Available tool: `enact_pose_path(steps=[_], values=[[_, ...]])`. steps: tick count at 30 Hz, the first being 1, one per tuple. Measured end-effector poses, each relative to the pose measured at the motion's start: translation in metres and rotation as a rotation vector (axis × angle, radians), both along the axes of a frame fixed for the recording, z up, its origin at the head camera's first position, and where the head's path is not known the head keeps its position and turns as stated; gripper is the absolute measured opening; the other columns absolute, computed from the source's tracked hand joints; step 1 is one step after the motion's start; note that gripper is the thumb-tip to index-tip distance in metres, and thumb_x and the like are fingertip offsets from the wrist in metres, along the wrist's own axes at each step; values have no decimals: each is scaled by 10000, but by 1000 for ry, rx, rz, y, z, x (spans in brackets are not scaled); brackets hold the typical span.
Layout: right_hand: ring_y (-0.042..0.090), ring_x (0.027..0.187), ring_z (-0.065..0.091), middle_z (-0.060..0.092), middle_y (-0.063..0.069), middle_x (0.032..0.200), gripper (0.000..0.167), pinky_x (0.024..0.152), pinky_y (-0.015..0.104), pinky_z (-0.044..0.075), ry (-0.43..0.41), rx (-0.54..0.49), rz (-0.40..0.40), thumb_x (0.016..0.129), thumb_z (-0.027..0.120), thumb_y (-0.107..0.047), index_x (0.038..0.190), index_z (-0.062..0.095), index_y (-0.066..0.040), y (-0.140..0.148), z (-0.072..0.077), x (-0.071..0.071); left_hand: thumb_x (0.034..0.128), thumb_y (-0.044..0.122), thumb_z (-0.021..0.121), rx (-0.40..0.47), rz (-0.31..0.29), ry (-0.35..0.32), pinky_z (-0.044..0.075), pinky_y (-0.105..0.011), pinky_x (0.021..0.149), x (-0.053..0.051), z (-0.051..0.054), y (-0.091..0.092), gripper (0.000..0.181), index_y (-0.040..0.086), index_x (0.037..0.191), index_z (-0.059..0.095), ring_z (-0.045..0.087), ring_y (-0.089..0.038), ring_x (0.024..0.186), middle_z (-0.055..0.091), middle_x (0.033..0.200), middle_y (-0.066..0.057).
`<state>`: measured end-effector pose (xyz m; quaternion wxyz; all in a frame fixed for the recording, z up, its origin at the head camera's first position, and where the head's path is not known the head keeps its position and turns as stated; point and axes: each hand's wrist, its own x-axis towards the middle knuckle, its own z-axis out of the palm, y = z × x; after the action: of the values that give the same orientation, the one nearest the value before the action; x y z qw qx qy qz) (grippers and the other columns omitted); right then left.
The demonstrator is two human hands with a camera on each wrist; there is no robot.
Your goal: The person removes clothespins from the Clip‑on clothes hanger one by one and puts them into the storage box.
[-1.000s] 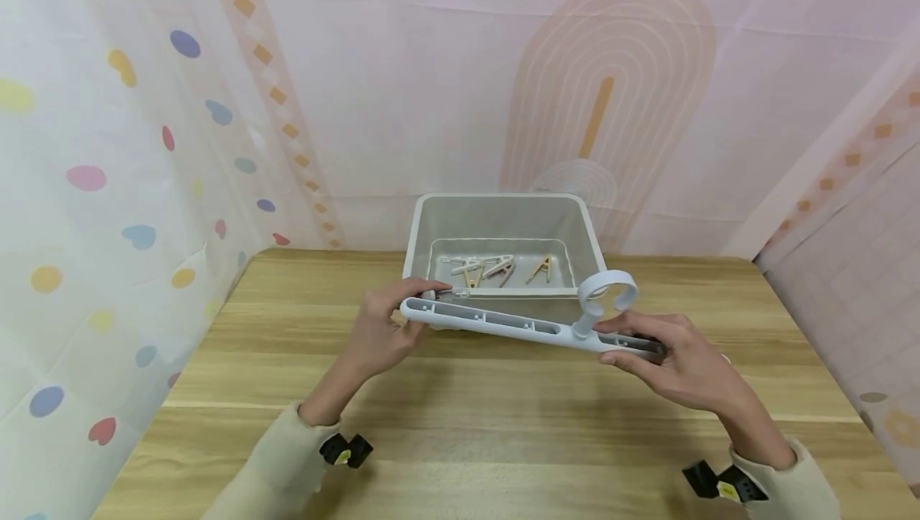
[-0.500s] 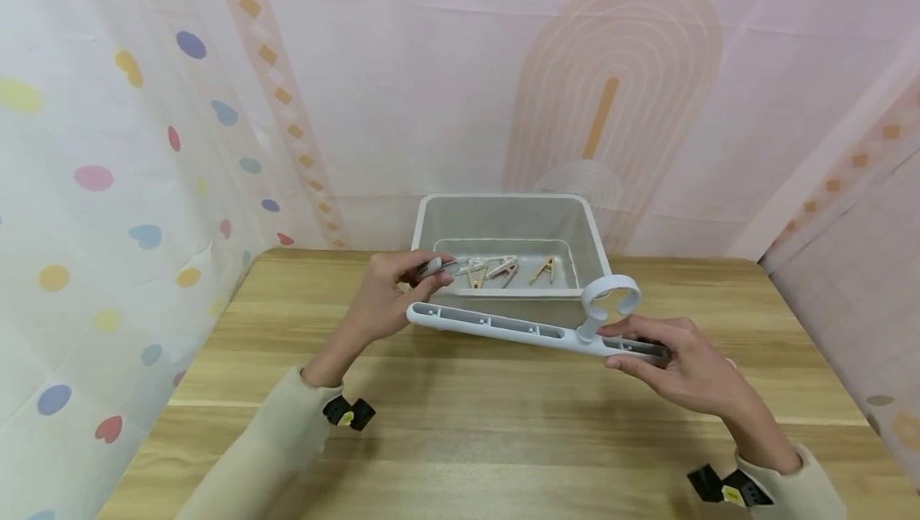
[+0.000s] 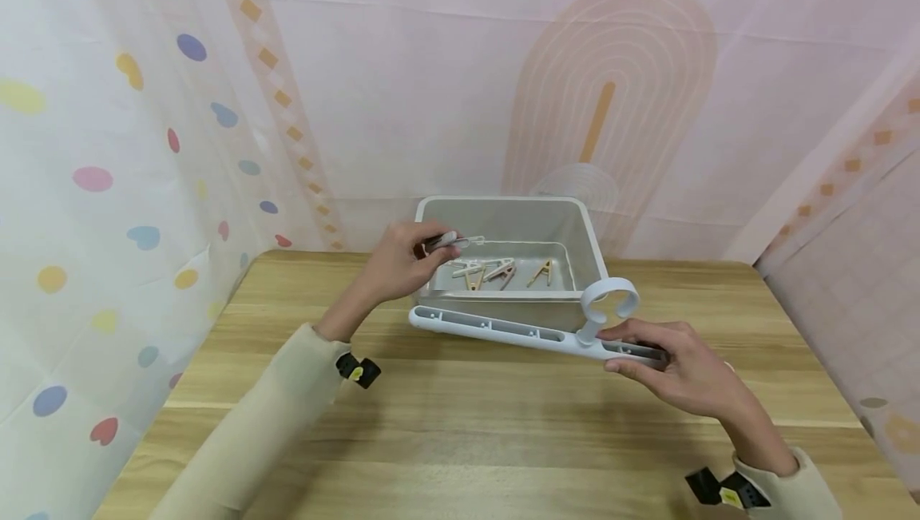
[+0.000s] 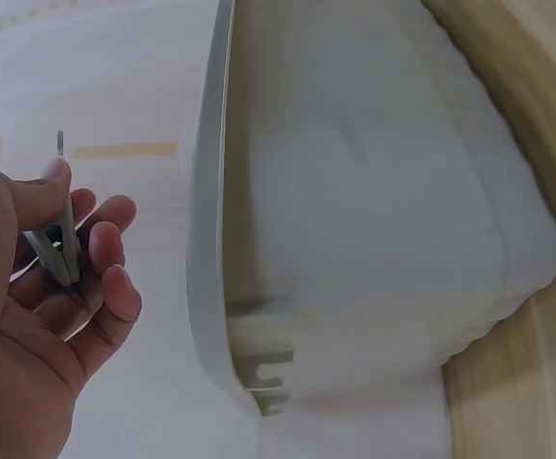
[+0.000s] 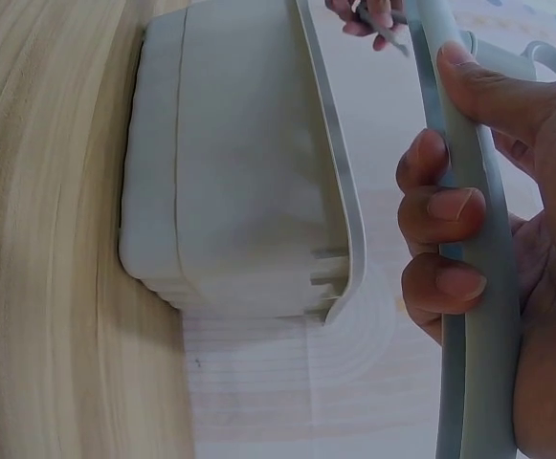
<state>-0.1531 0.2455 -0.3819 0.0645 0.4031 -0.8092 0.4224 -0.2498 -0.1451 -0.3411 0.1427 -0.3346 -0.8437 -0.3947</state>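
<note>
Between thumb and fingers, my left hand (image 3: 402, 260) pinches a grey clothespin (image 4: 59, 256) above the left side of the grey plastic bin (image 3: 503, 201). Further out, my right hand (image 3: 683, 364) grips one end of a pale bar-shaped clothes hanger (image 3: 496, 330), its round hook (image 3: 611, 287) pointing up. The hanger lies roughly level in front of the bin, its far-left end free. In the right wrist view, fingers and thumb wrap round the hanger (image 5: 483, 249). Several white, yellow and pinkish clothespins (image 3: 501, 267) lie on the bin's floor.
The bin stands at the back of a wooden table (image 3: 474, 440), close to a patterned curtain (image 3: 402, 105). Another curtain (image 3: 129, 208) with coloured dots hangs along the left side. Both wrists carry small black devices (image 3: 357, 370).
My left hand has left the hanger's left end and moved forward and up over the bin, still holding the grey clothespin. The right hand and hanger have hardly moved.
</note>
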Motion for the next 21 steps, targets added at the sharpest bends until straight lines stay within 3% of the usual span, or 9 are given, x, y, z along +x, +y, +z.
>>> enact_pose_path(steps=[4, 12, 18, 21], values=[[-2, 718, 618, 756, -36, 973, 421, 641, 168, 516, -8, 13, -16, 842, 801, 22, 1179, 723, -219, 0, -1, 0, 960, 54, 697, -33, 17, -24, 392, -207, 509, -14, 4, 1, 98, 40, 1017, 776, 496, -69, 571, 751, 808, -52], [-4, 713, 597, 752, -38, 959, 399, 634, 171, 501, -25, 29, -17, 860, 795, 0, 1179, 724, -229, -1, -1, -2, 956, 122, 729, -125, 84, -2, 349, -249, 584, -40, 6, -1, 83, 51, 965, 771, 470, -131, 634, 648, 721, -49], [-11, 715, 604, 744, -87, 955, 407, 636, 176, 505, -32, 49, -20, 865, 798, -24, 1195, 719, -249, -2, -1, -3, 978, 187, 714, -251, 132, -70, 443, -338, 683, -53, 5, -2, 160, 57, 1059, 759, 548, -183, 721, 710, 843, -61], [-5, 731, 617, 757, -68, 995, 409, 654, 184, 515, -34, 54, -18, 868, 794, -24, 1201, 716, -248, -2, -1, -2, 990, 246, 702, -299, 159, -104, 532, -418, 832, -57, 5, -2, 286, 69, 1213, 721, 664, -241, 916, 751, 1080, -112]])
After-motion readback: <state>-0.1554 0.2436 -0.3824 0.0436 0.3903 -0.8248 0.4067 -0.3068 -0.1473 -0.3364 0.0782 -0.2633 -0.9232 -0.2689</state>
